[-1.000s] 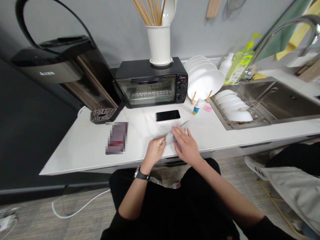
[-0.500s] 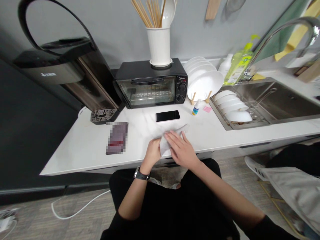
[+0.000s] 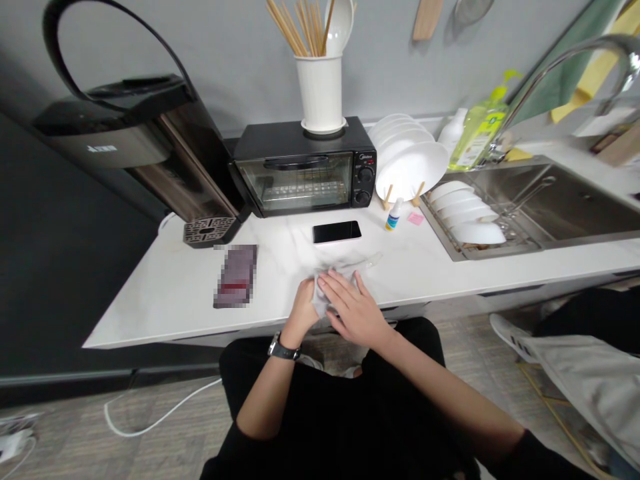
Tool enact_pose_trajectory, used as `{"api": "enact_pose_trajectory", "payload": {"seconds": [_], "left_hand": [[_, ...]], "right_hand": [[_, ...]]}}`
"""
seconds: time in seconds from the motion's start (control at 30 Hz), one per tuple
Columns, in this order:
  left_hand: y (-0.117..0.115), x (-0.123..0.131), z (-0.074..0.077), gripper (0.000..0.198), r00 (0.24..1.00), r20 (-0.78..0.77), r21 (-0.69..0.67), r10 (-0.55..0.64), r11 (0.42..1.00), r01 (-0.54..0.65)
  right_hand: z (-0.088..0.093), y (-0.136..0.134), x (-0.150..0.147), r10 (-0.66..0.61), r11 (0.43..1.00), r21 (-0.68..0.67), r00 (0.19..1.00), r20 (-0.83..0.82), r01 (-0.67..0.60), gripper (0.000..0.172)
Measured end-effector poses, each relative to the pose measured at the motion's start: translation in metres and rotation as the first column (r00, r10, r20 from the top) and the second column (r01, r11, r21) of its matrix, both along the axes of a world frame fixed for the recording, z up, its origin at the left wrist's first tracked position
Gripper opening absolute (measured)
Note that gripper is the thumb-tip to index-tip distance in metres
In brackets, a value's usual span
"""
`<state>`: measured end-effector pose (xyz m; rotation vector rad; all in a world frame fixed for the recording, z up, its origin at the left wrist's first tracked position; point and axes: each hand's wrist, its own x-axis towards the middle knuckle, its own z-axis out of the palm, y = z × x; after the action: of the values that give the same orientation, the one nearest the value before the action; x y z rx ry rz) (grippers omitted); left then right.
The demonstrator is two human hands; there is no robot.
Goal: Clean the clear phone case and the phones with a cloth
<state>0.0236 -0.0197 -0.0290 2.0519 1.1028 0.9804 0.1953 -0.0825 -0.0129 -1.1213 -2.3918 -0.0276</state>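
Note:
A crumpled white wipe or thin plastic wrapper lies near the front edge of the white counter. My left hand, with a watch on its wrist, is closed on the wipe's left end. My right hand rests on top of it, fingers stretched out and pointing left. A black phone lies flat on the counter just beyond both hands.
A black toaster oven carries a white utensil holder. A dark water dispenser stands at left, with a dark packet in front. White plates, a small bottle, bowls and a sink are at right.
My right hand slid leftward across the wipe toward the left hand, bunching the wipe up. The left hand stayed near the counter's front edge.

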Motion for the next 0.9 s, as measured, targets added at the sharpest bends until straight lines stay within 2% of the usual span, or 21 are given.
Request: {"api": "enact_pose_trajectory", "payload": {"seconds": [0.07,0.17,0.27,0.33,0.43,0.53,0.6,0.73,0.83,0.9], "left_hand": [[0.000,0.002,0.002,0.014,1.000,-0.012,0.005,0.000,1.000,0.000],[0.000,0.008,0.008,0.023,1.000,-0.017,0.006,0.020,1.000,-0.020],[0.001,0.010,0.009,0.027,0.999,-0.011,-0.007,0.035,0.999,-0.035],[0.001,0.008,0.006,0.023,0.999,-0.016,-0.016,0.043,0.999,-0.043],[0.001,0.002,-0.001,0.020,0.998,-0.014,-0.022,0.059,0.998,-0.059],[0.000,-0.001,-0.002,0.019,0.998,-0.013,-0.029,0.060,0.998,-0.060],[0.000,0.001,0.001,0.017,0.999,-0.020,-0.036,0.043,0.998,-0.044],[0.001,0.008,0.008,0.025,1.000,0.001,-0.054,0.027,0.998,-0.027],[0.002,0.010,0.008,0.025,0.999,0.020,-0.058,0.040,0.998,-0.039],[0.002,0.008,0.005,0.021,0.998,0.010,-0.053,0.057,0.997,-0.057]], "right_hand": [[0.001,0.011,0.018,-0.059,0.998,0.012,0.998,-0.010,0.059,0.074],[0.003,0.030,0.043,-0.240,0.970,0.020,0.969,-0.055,0.242,0.078],[0.003,0.035,0.041,-0.355,0.933,0.024,0.930,-0.095,0.359,0.080],[0.002,0.027,0.024,-0.305,0.952,0.014,0.948,-0.088,0.307,0.083],[0.001,0.010,-0.002,-0.088,0.996,-0.008,0.996,-0.031,0.088,0.084],[0.000,0.005,-0.002,0.019,1.000,0.001,1.000,0.005,-0.019,0.081],[-0.001,0.012,0.014,-0.026,1.000,0.017,1.000,0.000,0.026,0.080],[0.000,0.032,0.045,-0.278,0.960,0.014,0.959,-0.059,0.280,0.082],[-0.001,0.031,0.036,-0.384,0.922,0.000,0.917,-0.108,0.386,0.088],[-0.003,0.022,0.017,-0.310,0.950,-0.005,0.945,-0.101,0.311,0.094]]}}
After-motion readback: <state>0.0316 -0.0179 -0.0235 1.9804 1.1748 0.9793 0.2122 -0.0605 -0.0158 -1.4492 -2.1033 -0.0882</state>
